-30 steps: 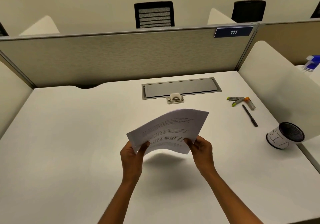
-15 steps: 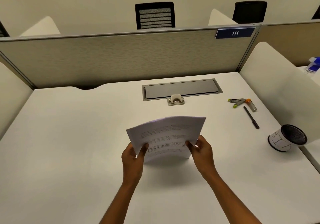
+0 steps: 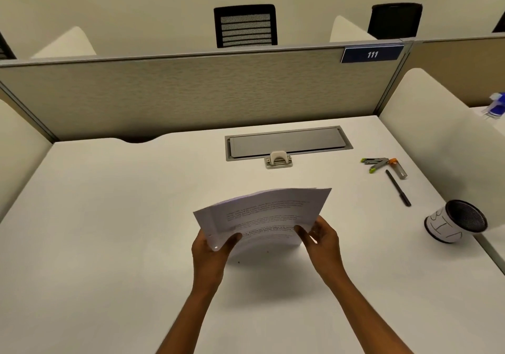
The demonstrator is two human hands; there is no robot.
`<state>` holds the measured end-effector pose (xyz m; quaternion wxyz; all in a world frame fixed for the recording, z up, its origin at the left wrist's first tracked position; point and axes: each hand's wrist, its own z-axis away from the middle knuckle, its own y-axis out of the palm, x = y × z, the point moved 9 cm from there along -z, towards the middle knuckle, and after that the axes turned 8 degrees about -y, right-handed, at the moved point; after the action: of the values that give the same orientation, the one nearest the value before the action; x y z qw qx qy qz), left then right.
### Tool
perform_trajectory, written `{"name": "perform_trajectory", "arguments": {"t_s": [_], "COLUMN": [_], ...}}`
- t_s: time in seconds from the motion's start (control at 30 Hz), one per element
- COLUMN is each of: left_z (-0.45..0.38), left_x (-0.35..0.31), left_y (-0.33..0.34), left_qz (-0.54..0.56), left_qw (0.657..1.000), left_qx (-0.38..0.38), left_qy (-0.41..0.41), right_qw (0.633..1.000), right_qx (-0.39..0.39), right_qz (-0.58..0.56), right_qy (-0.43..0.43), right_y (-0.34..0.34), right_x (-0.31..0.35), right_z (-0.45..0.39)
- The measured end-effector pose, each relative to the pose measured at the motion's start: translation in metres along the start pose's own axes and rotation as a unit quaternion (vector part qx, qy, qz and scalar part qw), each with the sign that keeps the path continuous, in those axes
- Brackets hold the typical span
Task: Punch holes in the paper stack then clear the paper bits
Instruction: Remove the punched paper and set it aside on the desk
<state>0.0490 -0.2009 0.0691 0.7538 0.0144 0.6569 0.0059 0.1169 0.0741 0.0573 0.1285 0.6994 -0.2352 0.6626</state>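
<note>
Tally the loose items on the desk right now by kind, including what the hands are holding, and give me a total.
Paper stack, held off the desk by the left hand and right hand: 1
Hole punch: 1
Staplers or staple removers with green tips: 2
Clear tube with orange cap: 1
Black pen: 1
Mesh cup lying on its side: 1
Total: 7

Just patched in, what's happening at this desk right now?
A person holds a paper stack in both hands, left hand at its left edge and right hand at its right, lifted and bowed above the white desk. The stack's left margin already shows at least one hole. The small hole punch sits untouched farther back. A few tiny specks, perhaps paper bits, lie beneath the stack.
</note>
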Motion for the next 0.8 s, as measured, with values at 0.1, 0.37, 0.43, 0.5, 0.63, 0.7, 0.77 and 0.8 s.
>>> {"name": "perform_trajectory", "arguments": {"t_s": [0.1,0.37,0.43,0.5,0.63,0.7,0.77,0.8], "left_z": [-0.001,-0.007,-0.008,-0.009,-0.009,-0.009,-0.01,-0.01], "left_x": [-0.001,-0.012,-0.007,-0.001,-0.003,-0.007,-0.009,-0.01], "left_y": [0.003,0.004,0.006,0.009,0.016,0.022,0.029,0.03], "left_qz": [0.005,-0.011,-0.012,-0.003,-0.009,-0.014,-0.017,-0.023], "left_qw": [1.0,1.0,1.0,1.0,1.0,0.999,0.999,0.999], "left_qx": [-0.005,-0.005,0.011,0.022,0.029,0.034,0.037,0.034], "left_qy": [-0.006,0.018,0.014,0.002,0.003,0.011,0.016,0.019], "right_qw": [1.0,1.0,1.0,0.999,0.999,0.998,0.998,0.998], "right_qx": [-0.01,0.009,0.024,0.033,0.044,0.052,0.057,0.055], "right_qz": [0.003,0.003,0.002,0.002,-0.011,-0.017,-0.016,-0.013], "right_qy": [-0.012,-0.007,0.005,0.013,0.017,0.008,-0.002,-0.003], "right_y": [0.002,0.002,0.004,0.006,0.015,0.023,0.029,0.03], "right_x": [0.008,0.006,0.002,0.0,0.003,0.01,0.015,0.016], "right_z": [-0.002,-0.004,-0.004,-0.004,-0.004,-0.002,-0.001,-0.001]}}
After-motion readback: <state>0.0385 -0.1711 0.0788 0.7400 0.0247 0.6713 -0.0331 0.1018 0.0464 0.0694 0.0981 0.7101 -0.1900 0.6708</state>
